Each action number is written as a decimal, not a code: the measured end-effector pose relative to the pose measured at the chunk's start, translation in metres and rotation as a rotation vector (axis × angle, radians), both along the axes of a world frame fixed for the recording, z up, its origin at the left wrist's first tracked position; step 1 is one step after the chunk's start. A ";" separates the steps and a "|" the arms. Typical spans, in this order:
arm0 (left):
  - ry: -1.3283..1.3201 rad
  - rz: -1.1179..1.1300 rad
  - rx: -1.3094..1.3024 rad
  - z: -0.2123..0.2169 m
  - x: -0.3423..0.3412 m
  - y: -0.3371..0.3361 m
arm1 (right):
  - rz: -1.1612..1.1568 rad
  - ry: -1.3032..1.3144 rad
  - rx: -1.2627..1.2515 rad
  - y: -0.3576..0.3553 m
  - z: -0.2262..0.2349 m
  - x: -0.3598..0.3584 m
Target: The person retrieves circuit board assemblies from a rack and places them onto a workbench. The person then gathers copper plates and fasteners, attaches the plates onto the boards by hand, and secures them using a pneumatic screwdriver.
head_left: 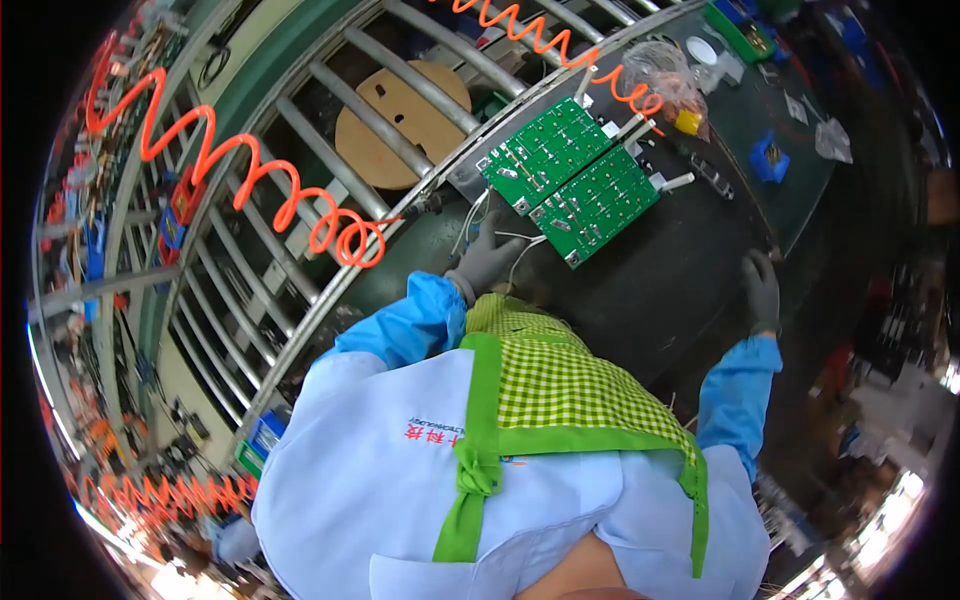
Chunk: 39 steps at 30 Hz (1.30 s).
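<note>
Two green circuit boards (595, 205) lie side by side on the dark table, with solder points and white wires along their edges. My left hand (484, 262), in a grey glove, is beside the boards' lower left corner, among the thin white wires (470, 222). Its thumb and a finger are spread apart, and I see nothing held between them. At the table's right edge rests my right hand (762, 292), also gloved in grey, apart from the boards. Its fingers are loosely stretched, with nothing visible in them.
A dark hand tool (712, 176) lies right of the boards. Beyond are clear plastic bags (665, 75), a blue tray (768, 158) and a green bin (740, 35). Metal rollers (385, 95) run along the left, with a brown round board (400, 125) below. Orange coiled hoses (285, 185) hang over them.
</note>
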State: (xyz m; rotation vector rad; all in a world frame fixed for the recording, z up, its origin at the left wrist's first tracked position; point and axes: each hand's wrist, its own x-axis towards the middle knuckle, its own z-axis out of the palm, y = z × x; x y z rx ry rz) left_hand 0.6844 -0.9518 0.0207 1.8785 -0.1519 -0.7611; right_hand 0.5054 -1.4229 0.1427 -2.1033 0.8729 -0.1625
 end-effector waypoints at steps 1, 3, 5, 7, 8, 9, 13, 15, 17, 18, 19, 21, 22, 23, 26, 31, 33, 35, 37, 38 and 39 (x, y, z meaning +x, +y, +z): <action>-0.009 -0.041 0.001 0.013 -0.008 0.009 | -0.128 -0.016 0.145 0.017 -0.005 -0.038; -0.127 -0.138 -0.135 0.034 -0.015 0.021 | -0.222 -0.098 0.224 0.044 -0.030 -0.116; 0.142 -0.345 -0.195 0.073 -0.020 0.012 | -0.208 -0.186 0.093 0.053 -0.101 -0.250; 0.374 -0.549 -0.215 0.098 -0.029 0.002 | -0.295 -0.142 0.065 0.092 -0.151 -0.352; 0.373 -0.580 -0.217 0.099 -0.033 -0.002 | -0.385 -0.069 0.105 0.126 -0.162 -0.370; 0.213 -0.688 -0.188 0.098 -0.036 -0.004 | -0.418 0.046 0.046 0.171 -0.152 -0.354; -0.017 -1.000 -0.232 0.114 -0.062 -0.052 | -0.667 0.283 0.071 0.288 -0.070 -0.352; 0.016 -1.111 -0.204 0.135 -0.083 -0.075 | -0.729 0.218 0.034 0.317 -0.071 -0.385; 0.005 -1.203 -0.280 0.144 -0.102 -0.088 | -0.784 0.153 0.010 0.348 -0.068 -0.402; -0.001 -1.232 -0.274 0.144 -0.111 -0.092 | -0.860 0.181 0.057 0.359 -0.057 -0.402; 0.023 -1.266 -0.273 0.143 -0.122 -0.094 | -0.938 0.211 0.103 0.372 -0.046 -0.405; 0.052 -1.332 -0.272 0.137 -0.146 -0.093 | -0.988 0.194 0.095 0.399 -0.034 -0.418; 0.025 -1.397 -0.241 0.131 -0.159 -0.092 | -1.005 0.183 0.079 0.410 -0.029 -0.428; -0.001 -1.460 -0.210 0.124 -0.173 -0.089 | -1.033 0.181 0.079 0.423 -0.026 -0.438; -0.023 -1.650 -0.198 0.100 -0.220 -0.071 | -1.021 0.270 0.018 0.464 -0.022 -0.480; -0.048 -1.929 -0.114 0.117 -0.304 -0.045 | -1.070 0.288 -0.047 0.537 -0.030 -0.559; -0.011 -1.927 -0.147 0.109 -0.343 -0.031 | -1.073 0.317 -0.070 0.564 -0.032 -0.588; 0.006 -1.936 -0.238 0.098 -0.372 -0.016 | -1.073 0.340 -0.076 0.584 -0.032 -0.605; 0.017 -1.968 -0.226 0.098 -0.398 -0.004 | -1.161 0.276 -0.013 0.595 -0.028 -0.622; 0.036 -2.001 -0.227 0.099 -0.405 0.001 | -1.160 0.263 -0.005 0.600 -0.034 -0.629; 0.092 -2.044 -0.183 0.103 -0.416 0.003 | -1.199 0.211 -0.011 0.607 -0.037 -0.642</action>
